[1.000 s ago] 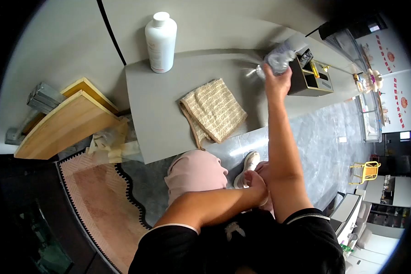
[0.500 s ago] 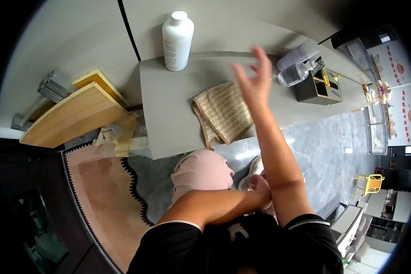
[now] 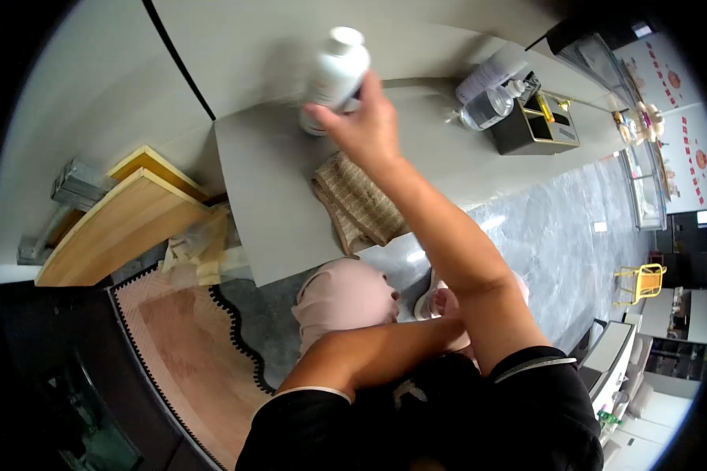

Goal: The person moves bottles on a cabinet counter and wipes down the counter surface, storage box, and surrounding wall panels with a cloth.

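Note:
My right hand (image 3: 367, 125) is wrapped round the white bottle (image 3: 339, 72), thumb on one side and fingers on the other; the bottle is tilted and slightly blurred. Just below, a folded beige-brown cloth (image 3: 360, 204) lies on the grey surface (image 3: 263, 204), partly covered by my right forearm. My left hand (image 3: 445, 303) sits low by my leg, mostly hidden behind my right arm, so its fingers cannot be made out. On the right of the surface, a clear pump bottle (image 3: 485, 108) stands beside a pale purple-white bottle (image 3: 491, 72).
A dark organizer box (image 3: 536, 133) with gold edges holds small items at the right. Wooden boards (image 3: 126, 228) lean at the left above a pink mat (image 3: 184, 330). A yellow chair (image 3: 641, 282) stands farther off on the grey floor.
My right hand has let go of the clear pump bottle beside the organizer, moved left and closed round the white bottle, which now tilts. My left hand is more hidden.

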Demonstrator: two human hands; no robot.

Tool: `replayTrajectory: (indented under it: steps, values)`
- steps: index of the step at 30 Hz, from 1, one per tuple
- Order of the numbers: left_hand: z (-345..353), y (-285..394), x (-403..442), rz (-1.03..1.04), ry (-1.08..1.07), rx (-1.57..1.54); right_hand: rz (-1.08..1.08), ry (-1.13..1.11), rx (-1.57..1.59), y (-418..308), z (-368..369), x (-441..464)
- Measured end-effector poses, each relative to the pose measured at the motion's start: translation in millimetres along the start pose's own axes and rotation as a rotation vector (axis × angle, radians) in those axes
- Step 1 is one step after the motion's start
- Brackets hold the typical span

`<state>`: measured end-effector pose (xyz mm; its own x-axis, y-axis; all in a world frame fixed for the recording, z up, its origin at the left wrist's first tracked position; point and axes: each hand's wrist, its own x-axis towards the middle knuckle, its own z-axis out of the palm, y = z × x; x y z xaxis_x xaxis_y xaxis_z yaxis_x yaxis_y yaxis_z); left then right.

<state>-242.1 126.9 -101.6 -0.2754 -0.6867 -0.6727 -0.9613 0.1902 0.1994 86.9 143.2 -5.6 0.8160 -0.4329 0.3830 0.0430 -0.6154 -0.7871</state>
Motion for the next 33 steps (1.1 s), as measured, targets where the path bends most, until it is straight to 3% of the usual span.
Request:
replayTrajectory:
  steps: [1, 3, 9, 16, 20, 22, 25, 26, 28, 31, 33]
  values:
    - [-0.8, -2.9, -0.9, -0.003, 0.002, 0.000, -0.051, 0.072, -0.014, 12.3, -15.4, -5.1]
    - [2.5, -9.5, -1.5, -0.010, 0.011, 0.007, 0.044, 0.128, 0.034, 21.3, -56.5, -17.5]
    - [-5.4, -16.5, -5.8, -0.012, 0.051, 0.008, 0.118, 0.406, -0.241, 106.4, -156.4, -49.8]
    - [-20.4, -20.3, -6.3, -0.012, 0.083, 0.001, 0.313, 0.511, -0.379, 103.7, -188.0, -40.6]
    - [-23.1, -20.5, -7.5, -0.010, 0.101, -0.018, 0.114, 0.612, -0.295, 99.3, -176.4, -52.5]
    - [-25.2, -22.3, -7.0, -0.012, 0.107, -0.024, -0.051, 0.738, -0.487, 82.6, -161.5, -70.5]
    - [-28.7, -18.8, -8.2, -0.007, 0.108, -0.046, -0.151, 0.215, -0.157, 43.5, -107.4, -89.2]
    - [-29.5, -14.5, -9.9, -0.001, 0.106, -0.049, -0.244, 0.027, -0.309, 31.1, -89.2, -93.7]
    - [-26.1, -12.1, -9.3, -0.007, 0.096, -0.046, -0.239, -0.214, -0.327, 20.4, -51.9, -99.0]
    - [-8.7, -15.4, -13.6, -0.023, 0.063, -0.048, -0.232, -0.226, -0.565, 40.2, -34.1, -78.0]
    - [1.2, -19.6, -16.4, -0.038, 0.042, -0.070, -0.168, -0.096, -0.724, 81.0, -31.7, -43.9]
